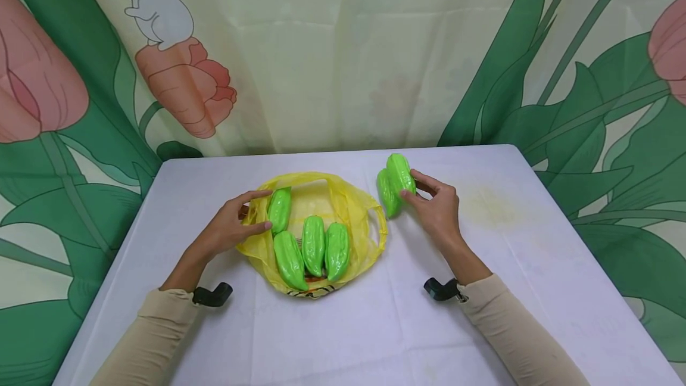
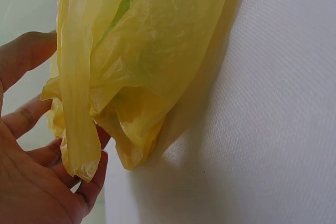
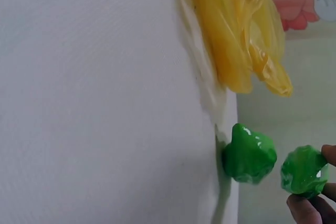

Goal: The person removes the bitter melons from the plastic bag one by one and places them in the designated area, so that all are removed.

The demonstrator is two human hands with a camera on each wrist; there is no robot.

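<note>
Green vegetable (image 1: 402,174) held beside the yellow bag (image 1: 348,192).
We note the right hand (image 1: 436,204) pinching it above a second vegetable (image 1: 387,195); the left hand (image 1: 227,222) touches the bag's rim, we cannot tell whether its fingers grip; four vegetables (image 1: 313,246) lie inside.

glossy green vegetables (image 1: 313,246), four in yellow bag (image 1: 347,200)

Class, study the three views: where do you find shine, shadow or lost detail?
Head view: white glints on the green vegetables in the yellow bag, soft shadows near the arms on the tablecloth; left wrist view: a soft shadow beside the bag, with green showing only dimly through its film; right wrist view: small glints on the two vegetables outside the bag, the tablecloth looking greyish.
</note>
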